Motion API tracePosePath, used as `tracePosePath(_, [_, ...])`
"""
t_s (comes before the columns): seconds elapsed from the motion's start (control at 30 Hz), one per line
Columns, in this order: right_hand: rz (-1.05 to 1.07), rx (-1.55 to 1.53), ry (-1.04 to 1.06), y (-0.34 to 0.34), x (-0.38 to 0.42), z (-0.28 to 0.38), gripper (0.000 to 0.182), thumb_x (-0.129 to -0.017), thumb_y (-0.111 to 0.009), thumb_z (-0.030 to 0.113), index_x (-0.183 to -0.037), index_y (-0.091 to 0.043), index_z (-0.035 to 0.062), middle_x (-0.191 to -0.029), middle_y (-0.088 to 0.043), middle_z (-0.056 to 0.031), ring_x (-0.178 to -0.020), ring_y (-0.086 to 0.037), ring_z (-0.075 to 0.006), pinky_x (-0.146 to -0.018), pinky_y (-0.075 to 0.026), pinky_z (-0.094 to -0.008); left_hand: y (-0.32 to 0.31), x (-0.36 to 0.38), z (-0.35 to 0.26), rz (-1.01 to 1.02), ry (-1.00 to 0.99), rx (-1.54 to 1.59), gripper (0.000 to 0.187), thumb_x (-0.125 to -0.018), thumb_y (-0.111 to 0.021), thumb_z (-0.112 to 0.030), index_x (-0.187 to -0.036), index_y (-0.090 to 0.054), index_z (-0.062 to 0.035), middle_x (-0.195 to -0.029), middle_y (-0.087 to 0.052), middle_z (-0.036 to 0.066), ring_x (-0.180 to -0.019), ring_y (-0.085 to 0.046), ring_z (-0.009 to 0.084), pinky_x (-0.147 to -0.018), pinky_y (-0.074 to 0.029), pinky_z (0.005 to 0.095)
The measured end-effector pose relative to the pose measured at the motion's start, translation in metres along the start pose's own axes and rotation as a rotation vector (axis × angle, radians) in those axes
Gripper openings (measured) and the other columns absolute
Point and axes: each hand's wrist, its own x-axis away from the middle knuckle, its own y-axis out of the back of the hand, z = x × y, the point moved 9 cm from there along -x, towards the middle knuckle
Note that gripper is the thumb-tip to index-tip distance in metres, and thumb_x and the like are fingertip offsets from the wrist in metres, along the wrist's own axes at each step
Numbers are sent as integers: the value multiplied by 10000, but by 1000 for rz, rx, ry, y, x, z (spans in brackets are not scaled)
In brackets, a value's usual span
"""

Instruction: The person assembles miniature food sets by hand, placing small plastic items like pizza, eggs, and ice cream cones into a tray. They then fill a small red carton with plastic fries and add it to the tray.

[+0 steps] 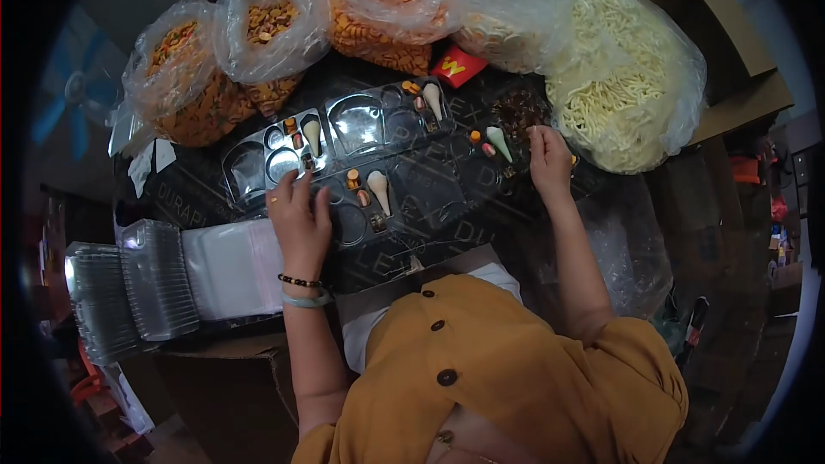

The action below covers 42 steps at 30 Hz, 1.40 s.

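Clear plastic trays (355,125) with shaped compartments lie side by side on the dark printed table. Several of them hold a cone-shaped piece (378,192) beside small orange and brown pieces (353,179). My left hand (299,222) is over the near edge of the left tray, its fingers spread, with nothing visible in them. At the right, my right hand (550,159) has thumb and fingertips pinched together beside a pile of small dark brown pieces (521,112). What the pinch holds, if anything, is too small to make out. A green-tinted cone (498,144) lies left of that hand.
Open plastic bags of orange pieces (193,90) line the back, with a red carton (459,65) before them. A big bag of pale sticks (623,77) stands back right, near a cardboard box (730,90). Stacked clear lids (159,279) and flat plastic sleeves (232,268) lie at left.
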Motion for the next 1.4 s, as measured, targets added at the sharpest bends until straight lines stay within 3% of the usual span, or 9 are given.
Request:
tracePosePath(0.13, [-129,492,366,8,13,34,129,-795,-633,131,-915,-638,84,-931,-625,-67,-900,-579,-239,-834,-366,-367,16,-1,51,-58,73,-153,267,-832,-603,-182,-1039,-609,-13,-1113,-546,154,-1024,-519,314,-976,-311,511])
tracePosePath(0.23, [14,248,332,-10,10,52,127,-775,-656,136,-895,-644,95,-971,-621,-44,-955,-566,-208,-893,-307,-378,13,-2,72,-20,107,-215,270,-838,-600,-228,-1017,-625,-27,-1064,-562,133,-1003,-533,305,-971,-309,540])
tracePosePath(0.5, [165,266,412,-70,-3,74,64,-761,-669,137,-811,-644,106,-833,-587,-7,-861,-557,-172,-870,-303,-359,16,-4,81,-89,186,-203,233,-784,-659,-253,-914,-680,-61,-791,-569,89,-784,-545,265,-844,-375,410])
tracePosePath(0.77, [101,220,392,-83,-2,82,54,-765,-664,132,-800,-640,99,-828,-585,-7,-867,-556,-175,-878,-301,-380,12,2,93,-81,254,-143,205,-769,-600,-107,-948,-674,-39,-802,-582,117,-784,-544,296,-804,-400,386])
tracePosePath(1.0, [72,245,403,-86,-8,102,96,-757,-671,148,-834,-636,102,-864,-597,-7,-882,-557,-189,-893,-300,-384,14,-5,95,-31,196,-91,251,-787,-564,-84,-1017,-642,-20,-925,-606,140,-866,-549,319,-843,-391,400])
tracePosePath(1.07, [208,153,500,-106,-12,124,149,-734,-685,163,-863,-636,109,-899,-602,-8,-913,-552,-189,-904,-296,-384,18,-5,88,-31,204,-84,250,-799,-575,-108,-1024,-637,-20,-963,-602,145,-910,-548,321,-874,-379,411])
tracePosePath(1.13, [294,123,583,-130,-13,141,171,-737,-687,168,-887,-633,106,-912,-602,-13,-928,-549,-190,-909,-297,-381,22,-1,62,-42,143,-99,323,-813,-617,-233,-1061,-621,-27,-1112,-548,172,-1060,-498,338,-954,-310,485])
tracePosePath(1.27, [533,157,703,-163,-12,152,156,-730,-688,144,-874,-643,105,-934,-602,-11,-961,-536,-186,-929,-283,-383,8,20,4,254,63,-101,800,-655,-711,-538,-1281,-476,-99,-1401,-288,211,-1320,-218,402,-1025,-111,624])
tracePosePath(1.4, [691,206,726,-169,-16,147,103,-739,-670,102,-840,-659,110,-938,-599,-6,-975,-528,-188,-943,-272,-397,-3,39,5,367,56,-130,902,-587,-721,-583,-1318,-448,-131,-1443,-223,200,-1346,-147,407,-1038,-60,621])
